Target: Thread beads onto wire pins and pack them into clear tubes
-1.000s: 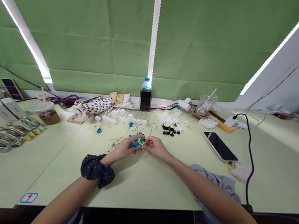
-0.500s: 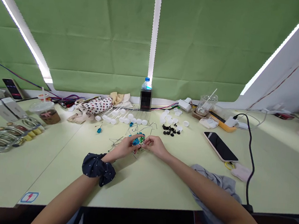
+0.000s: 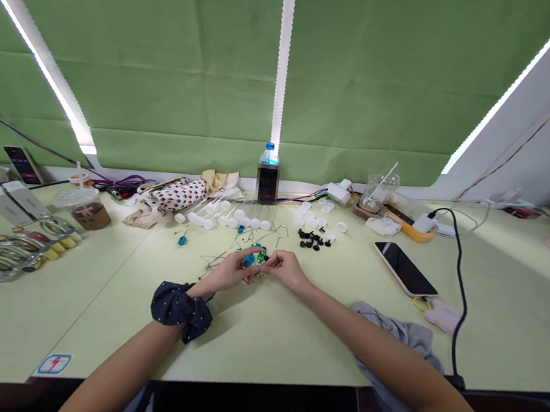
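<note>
Bare hands at close work over a table (image 3: 259,355). The left hand (image 3: 229,272) grasps a small blue piece (image 3: 248,260) between thumb and fingers, the index finger arched above it. The right hand (image 3: 285,270) meets it with fingertips pinched together; what lies between them, if anything, cannot be told. A green piece (image 3: 261,257) shows between the two hands. The step in hand appears to be fine fingertip handling of the blue piece; the next move calls for a steady left hold and a precise right pinch. Around the hands lie thin metal rods (image 3: 210,263); beyond, black pegs (image 3: 310,240) and white caps (image 3: 310,219); to the right, a phone (image 3: 403,269).
</note>
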Motion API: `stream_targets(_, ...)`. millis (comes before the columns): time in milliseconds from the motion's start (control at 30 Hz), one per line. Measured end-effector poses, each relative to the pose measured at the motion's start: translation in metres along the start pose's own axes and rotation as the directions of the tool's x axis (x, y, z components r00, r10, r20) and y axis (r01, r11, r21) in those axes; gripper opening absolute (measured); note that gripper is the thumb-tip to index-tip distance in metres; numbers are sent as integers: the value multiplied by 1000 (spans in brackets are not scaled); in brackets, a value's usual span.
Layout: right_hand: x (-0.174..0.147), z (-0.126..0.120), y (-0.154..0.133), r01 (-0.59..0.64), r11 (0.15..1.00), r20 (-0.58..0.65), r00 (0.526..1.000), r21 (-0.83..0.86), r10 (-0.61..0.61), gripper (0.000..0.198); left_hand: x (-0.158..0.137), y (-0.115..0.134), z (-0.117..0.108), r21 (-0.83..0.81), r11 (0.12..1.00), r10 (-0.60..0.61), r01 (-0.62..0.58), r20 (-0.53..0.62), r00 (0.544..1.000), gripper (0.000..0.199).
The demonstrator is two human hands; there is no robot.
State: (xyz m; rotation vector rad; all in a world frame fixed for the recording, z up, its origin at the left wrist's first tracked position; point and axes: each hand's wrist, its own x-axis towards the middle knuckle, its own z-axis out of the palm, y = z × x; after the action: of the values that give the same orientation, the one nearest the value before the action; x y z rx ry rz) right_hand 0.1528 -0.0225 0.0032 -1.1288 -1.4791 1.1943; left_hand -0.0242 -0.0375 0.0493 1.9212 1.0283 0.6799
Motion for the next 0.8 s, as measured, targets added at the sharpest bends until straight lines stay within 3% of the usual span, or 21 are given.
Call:
stream_targets(233,4,-4,8,-5,983,-20,1000,-185,2,24,2,-10,0,50,998,-34,35,-20,999,48)
stream_targets(500,0,-7,1,-42,863,-1,999,-503,48,9,11,-31,0,192,979,-69,69,-7,998,51)
stream_targets(667,2,-8,2,-27,839,22,999,-543,47,12,11,-36,0,149,984,-92,97,-42,995,54)
stream_targets(800,2,-8,5,-5,860,21,1000,-510,18,15,10,-36,-3,143,983,-104,116,-84,991,35)
